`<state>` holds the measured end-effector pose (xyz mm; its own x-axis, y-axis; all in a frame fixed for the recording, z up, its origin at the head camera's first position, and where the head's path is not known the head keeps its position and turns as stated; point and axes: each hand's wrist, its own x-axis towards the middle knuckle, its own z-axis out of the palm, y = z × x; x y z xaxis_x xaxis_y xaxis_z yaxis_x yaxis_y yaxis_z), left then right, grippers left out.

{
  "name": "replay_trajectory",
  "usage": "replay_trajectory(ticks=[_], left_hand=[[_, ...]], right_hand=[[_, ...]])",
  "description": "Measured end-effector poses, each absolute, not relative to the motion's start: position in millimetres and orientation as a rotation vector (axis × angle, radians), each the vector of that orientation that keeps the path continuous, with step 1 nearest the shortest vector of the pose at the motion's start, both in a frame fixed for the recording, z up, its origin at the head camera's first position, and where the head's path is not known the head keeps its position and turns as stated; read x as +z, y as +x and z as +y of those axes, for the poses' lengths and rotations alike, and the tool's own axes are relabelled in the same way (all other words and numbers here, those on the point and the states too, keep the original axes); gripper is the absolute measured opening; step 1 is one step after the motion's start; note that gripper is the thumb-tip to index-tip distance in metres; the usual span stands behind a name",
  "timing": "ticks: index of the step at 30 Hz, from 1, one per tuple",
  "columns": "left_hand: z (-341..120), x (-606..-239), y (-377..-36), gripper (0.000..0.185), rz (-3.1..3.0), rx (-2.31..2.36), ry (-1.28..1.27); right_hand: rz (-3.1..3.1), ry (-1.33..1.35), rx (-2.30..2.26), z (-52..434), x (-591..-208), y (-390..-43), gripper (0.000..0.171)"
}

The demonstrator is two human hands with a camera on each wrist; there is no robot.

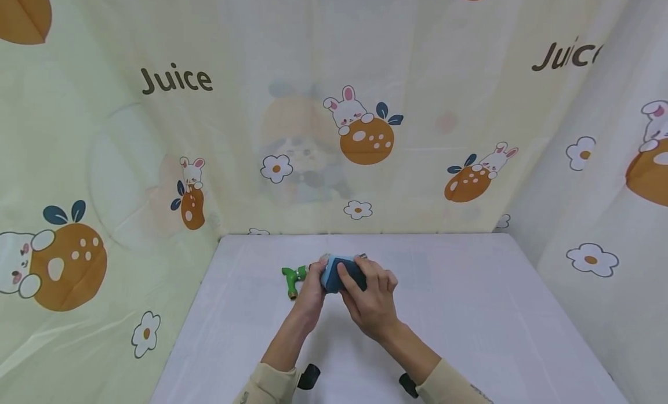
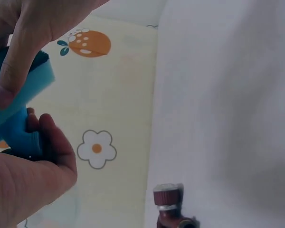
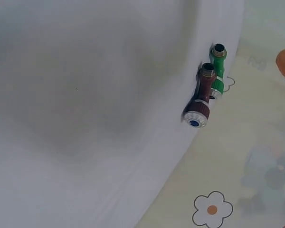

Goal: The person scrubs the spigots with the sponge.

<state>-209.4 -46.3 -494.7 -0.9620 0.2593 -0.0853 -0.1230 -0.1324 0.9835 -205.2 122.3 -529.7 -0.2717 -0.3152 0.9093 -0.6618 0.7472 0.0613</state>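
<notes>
A blue two-tone block, soft like a sponge, is held just above the white table by both hands. My left hand grips its left end; in the left wrist view that hand's thumb curls round the darker part of the block. My right hand lies over the top, fingers wrapped on it. A green tap fitting lies just left of the hands. A dark red tap fitting lies beside the green tap fitting in the right wrist view.
A printed curtain with rabbits, oranges and flowers walls the table at the back and on both sides. Black wrist mounts show at the cuffs. The dark red fitting lies near the table's far edge.
</notes>
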Motion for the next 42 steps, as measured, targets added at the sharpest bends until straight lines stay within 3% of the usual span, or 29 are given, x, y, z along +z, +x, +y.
replay_trajectory(ticks=[31, 42], left_hand=[[-53.7, -498.3, -212.3, 0.052, 2.065, 2.024, 0.145], [-57.1, -497.3, -210.4, 0.039, 2.035, 2.04, 0.248]], right_hand=[[-2.117, 0.675, 0.116, 152.5, -536.1, -223.7, 0.05], [-2.237, 0.634, 0.269, 152.8, -529.1, -219.9, 0.052]])
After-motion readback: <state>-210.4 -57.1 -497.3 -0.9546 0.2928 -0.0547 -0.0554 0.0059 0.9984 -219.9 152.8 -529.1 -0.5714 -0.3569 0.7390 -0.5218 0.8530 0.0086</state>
